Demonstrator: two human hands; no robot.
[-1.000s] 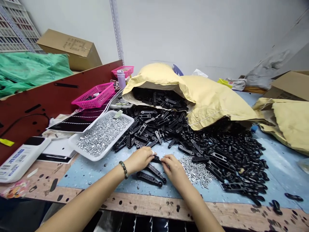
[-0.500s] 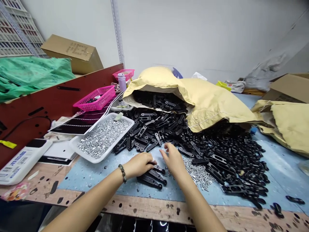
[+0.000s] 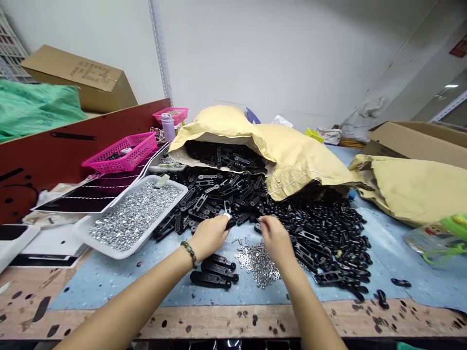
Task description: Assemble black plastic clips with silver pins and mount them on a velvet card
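My left hand [image 3: 209, 236], a bead bracelet on its wrist, is closed on a black plastic part [image 3: 230, 223] at the near edge of a big heap of black plastic parts [image 3: 277, 204]. My right hand [image 3: 275, 239] is beside it, fingers curled at a black part on the heap's edge; what it grips I cannot make out. Between and below the hands lies a small pile of silver screws [image 3: 259, 262]. A few black parts [image 3: 213, 272] lie apart in front of my left hand.
A white tray of silver nuts [image 3: 133, 216] sits left of the heap. A yellow paper sack [image 3: 270, 146] spills the parts; a second sack [image 3: 412, 187] lies right. Pink baskets [image 3: 120, 153], a red board, cardboard boxes and green plastic stand at the left and back.
Both hands moved forward from the few separate parts to the heap's edge. The left hand has picked up a black part. The camera has turned to the right.
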